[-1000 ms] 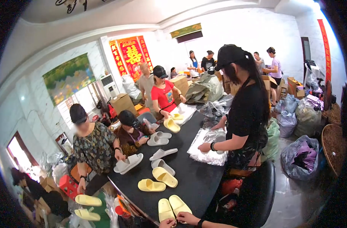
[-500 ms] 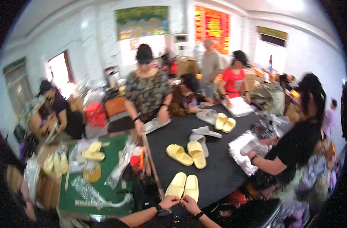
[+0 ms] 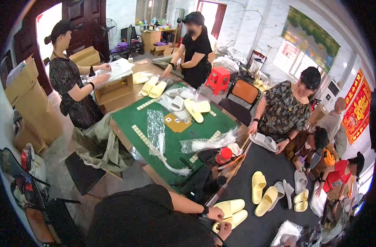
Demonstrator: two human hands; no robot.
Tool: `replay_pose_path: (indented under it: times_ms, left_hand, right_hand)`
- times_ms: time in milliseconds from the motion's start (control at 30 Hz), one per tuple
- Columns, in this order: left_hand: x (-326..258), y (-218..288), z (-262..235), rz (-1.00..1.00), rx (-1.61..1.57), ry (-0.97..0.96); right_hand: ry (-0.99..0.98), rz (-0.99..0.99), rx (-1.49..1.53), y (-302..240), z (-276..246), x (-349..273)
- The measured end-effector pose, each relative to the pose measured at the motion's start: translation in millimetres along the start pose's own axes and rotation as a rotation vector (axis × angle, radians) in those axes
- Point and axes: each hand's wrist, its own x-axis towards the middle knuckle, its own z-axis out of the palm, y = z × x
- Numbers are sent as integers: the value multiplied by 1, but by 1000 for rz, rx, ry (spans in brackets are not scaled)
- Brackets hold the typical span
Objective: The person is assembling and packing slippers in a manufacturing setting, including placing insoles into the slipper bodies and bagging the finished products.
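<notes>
Soft, smooth pale-yellow foam slippers (image 3: 230,212) at near right on dark desk (image 3: 270,164), grasped by left hand (image 3: 215,213) and right hand (image 3: 224,229); view swung leftward since before.

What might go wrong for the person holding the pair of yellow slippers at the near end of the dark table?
The yellow slippers lie close to the dark table's near edge under both hands, left hand and right hand, so one could perhaps slide off. The red-capped jar and loose sticks nearby might get knocked by a reaching arm.
</notes>
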Motion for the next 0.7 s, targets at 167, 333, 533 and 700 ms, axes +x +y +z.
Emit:
replay_pose_path:
  times_ms: [167, 333, 533, 700]
  left_hand:
    - [0, 1, 1, 44, 0, -45]
    - [0, -6, 1, 106, 6, -13]
    - [-4, 10, -13, -71, -22, -163]
    - [-2, 7, -9, -90, -158, -230]
  right_hand:
    - [59, -7, 56, -4, 0, -6]
    - [-57, 21, 111, -27, 11, -18]
    - [6, 37, -8, -9, 10, -15]
    - [120, 19, -3, -26, 6, -24]
